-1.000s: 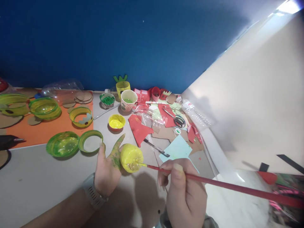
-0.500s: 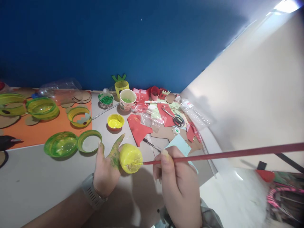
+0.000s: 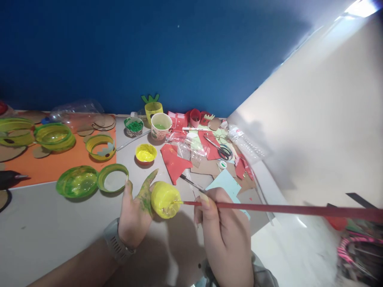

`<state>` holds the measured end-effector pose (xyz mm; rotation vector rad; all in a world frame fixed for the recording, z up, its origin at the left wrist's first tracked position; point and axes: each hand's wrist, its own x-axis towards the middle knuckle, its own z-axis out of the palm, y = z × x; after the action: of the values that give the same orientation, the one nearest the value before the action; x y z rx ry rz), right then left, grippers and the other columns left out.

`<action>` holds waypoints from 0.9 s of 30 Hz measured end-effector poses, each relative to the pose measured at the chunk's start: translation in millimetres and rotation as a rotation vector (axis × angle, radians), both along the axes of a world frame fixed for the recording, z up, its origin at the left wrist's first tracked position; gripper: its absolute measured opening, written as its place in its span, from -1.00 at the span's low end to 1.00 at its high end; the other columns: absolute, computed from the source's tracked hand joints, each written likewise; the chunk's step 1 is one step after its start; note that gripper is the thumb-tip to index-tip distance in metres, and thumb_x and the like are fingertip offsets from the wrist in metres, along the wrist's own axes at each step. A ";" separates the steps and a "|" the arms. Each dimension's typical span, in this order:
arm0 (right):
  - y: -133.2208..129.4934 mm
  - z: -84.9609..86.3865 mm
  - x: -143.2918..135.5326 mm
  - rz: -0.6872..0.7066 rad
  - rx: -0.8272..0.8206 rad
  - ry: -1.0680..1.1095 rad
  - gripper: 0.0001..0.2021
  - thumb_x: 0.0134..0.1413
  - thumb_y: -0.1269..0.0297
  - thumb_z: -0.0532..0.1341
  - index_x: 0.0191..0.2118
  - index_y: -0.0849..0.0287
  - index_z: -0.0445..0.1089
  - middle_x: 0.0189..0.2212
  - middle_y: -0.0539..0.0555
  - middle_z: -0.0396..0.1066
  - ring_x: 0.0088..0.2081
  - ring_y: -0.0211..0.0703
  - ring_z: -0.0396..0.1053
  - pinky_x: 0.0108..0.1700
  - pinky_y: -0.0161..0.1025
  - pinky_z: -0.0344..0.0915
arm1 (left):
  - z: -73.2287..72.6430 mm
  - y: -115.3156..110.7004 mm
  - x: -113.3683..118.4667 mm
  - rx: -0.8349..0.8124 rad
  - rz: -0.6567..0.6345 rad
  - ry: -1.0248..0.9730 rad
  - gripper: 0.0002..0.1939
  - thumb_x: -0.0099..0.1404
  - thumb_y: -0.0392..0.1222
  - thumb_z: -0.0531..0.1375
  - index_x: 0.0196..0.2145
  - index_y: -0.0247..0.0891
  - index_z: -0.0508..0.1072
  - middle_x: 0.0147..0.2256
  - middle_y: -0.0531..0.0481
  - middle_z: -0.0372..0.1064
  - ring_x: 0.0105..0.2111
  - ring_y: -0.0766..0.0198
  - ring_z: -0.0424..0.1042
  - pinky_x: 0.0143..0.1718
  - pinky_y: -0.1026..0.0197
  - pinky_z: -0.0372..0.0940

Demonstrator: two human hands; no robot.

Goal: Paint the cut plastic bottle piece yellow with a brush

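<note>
A yellow-painted plastic cup [image 3: 166, 199] rests on my left hand [image 3: 138, 211], its clear, partly painted base turned toward the right. The thumb and another finger of that hand stand out, smeared with green paint; the fingers behind the cup are hidden. My right hand [image 3: 224, 231] pinches a long red paintbrush [image 3: 263, 207], whose yellow tip touches the cup's base. Beyond the hands sits a small bowl of yellow paint [image 3: 145, 153], with a bowl of green paint [image 3: 134, 126] and a paper cup [image 3: 160, 126] behind it.
Green painted plastic rings [image 3: 77, 182] lie at the left beside an orange sheet [image 3: 73, 155]. Scissors [image 3: 223, 150], red paper [image 3: 174, 161], a pen [image 3: 191, 181] and a clear bottle [image 3: 245, 141] lie at the right. A blue wall [image 3: 179, 56] rises behind the table.
The brush's rear end has swung down and its handle lies more level. Its tip has shifted slightly right on the cup, which remains at my left hand.
</note>
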<state>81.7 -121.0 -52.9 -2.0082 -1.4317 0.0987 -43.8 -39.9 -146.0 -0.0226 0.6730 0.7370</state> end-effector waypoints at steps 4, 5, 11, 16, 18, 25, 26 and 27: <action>-1.1 -4.6 -0.3 0.041 0.048 0.067 -0.62 0.45 0.16 -0.03 -0.44 0.10 0.24 -0.62 -0.14 0.24 -0.58 -0.28 0.26 -0.51 -0.31 0.15 | 4.9 1.4 0.7 -0.012 -0.007 0.002 -0.22 0.27 0.34 0.03 0.27 -0.20 0.27 0.09 -0.16 0.41 0.17 -0.15 0.30 0.25 -0.19 0.07; -2.0 -5.9 -0.9 0.048 0.053 0.087 -0.65 0.44 0.18 -0.02 -0.43 0.10 0.25 -0.60 -0.15 0.25 -0.56 -0.29 0.27 -0.49 -0.32 0.16 | 5.7 1.8 0.8 -0.015 -0.013 0.009 -0.23 0.29 0.34 0.00 0.27 -0.21 0.27 0.08 -0.17 0.42 0.17 -0.14 0.31 0.26 -0.19 0.06; -5.0 -10.2 -9.4 0.017 0.096 0.231 -0.76 0.44 0.20 -0.01 -0.30 0.03 0.30 -0.51 -0.12 0.32 -0.46 -0.21 0.34 -0.39 -0.26 0.26 | 4.1 1.8 1.0 0.046 -0.067 0.064 -0.23 0.34 0.34 -0.12 0.27 -0.22 0.26 0.06 -0.24 0.44 0.18 -0.14 0.31 0.29 -0.26 -0.07; -3.7 -6.8 -11.7 0.004 0.065 0.293 -0.73 0.45 0.21 -0.09 -0.25 0.00 0.29 -0.47 -0.02 0.34 -0.40 -0.08 0.36 -0.34 -0.11 0.25 | 1.0 3.0 -0.3 0.050 -0.046 0.045 -0.24 0.34 0.33 -0.08 0.27 -0.24 0.25 0.16 -0.25 0.36 0.25 -0.09 0.21 0.30 -0.19 -0.07; -3.8 -5.8 -10.0 0.015 0.062 0.299 -0.74 0.45 0.23 -0.10 -0.24 -0.01 0.28 -0.45 -0.01 0.34 -0.38 -0.09 0.36 -0.33 -0.12 0.25 | -0.3 4.3 -1.4 0.043 -0.032 0.030 -0.25 0.34 0.32 -0.05 0.27 -0.24 0.26 0.18 -0.26 0.34 0.27 -0.08 0.18 0.30 -0.18 -0.06; -4.8 -9.8 -1.9 0.064 0.018 0.284 -0.79 0.42 0.28 -0.07 -0.20 0.00 0.27 -0.41 0.00 0.34 -0.35 -0.08 0.38 -0.32 -0.12 0.27 | 0.6 6.9 -3.1 0.042 -0.017 0.019 -0.21 0.32 0.34 -0.08 0.26 -0.29 0.27 0.14 -0.36 0.36 0.22 -0.20 0.24 0.23 -0.31 0.02; -4.6 -10.5 -1.0 0.071 0.011 0.285 -0.80 0.41 0.28 -0.07 -0.21 0.00 0.26 -0.41 0.00 0.34 -0.35 -0.07 0.38 -0.32 -0.11 0.28 | 1.4 7.4 -3.1 0.033 -0.018 0.021 -0.22 0.33 0.33 -0.09 0.26 -0.30 0.27 0.14 -0.37 0.36 0.21 -0.20 0.26 0.22 -0.31 0.04; -4.4 -10.9 -0.2 0.076 0.010 0.286 -0.79 0.41 0.28 -0.08 -0.22 0.01 0.26 -0.41 0.01 0.34 -0.35 -0.06 0.38 -0.33 -0.11 0.28 | 1.9 7.8 -3.1 0.024 -0.017 0.024 -0.22 0.34 0.32 -0.10 0.26 -0.31 0.27 0.13 -0.38 0.36 0.19 -0.19 0.28 0.21 -0.29 0.06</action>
<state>81.5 -125.5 -63.8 -1.8454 -1.3205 0.3940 -46.9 -32.0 -144.2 0.0141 0.6868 0.7296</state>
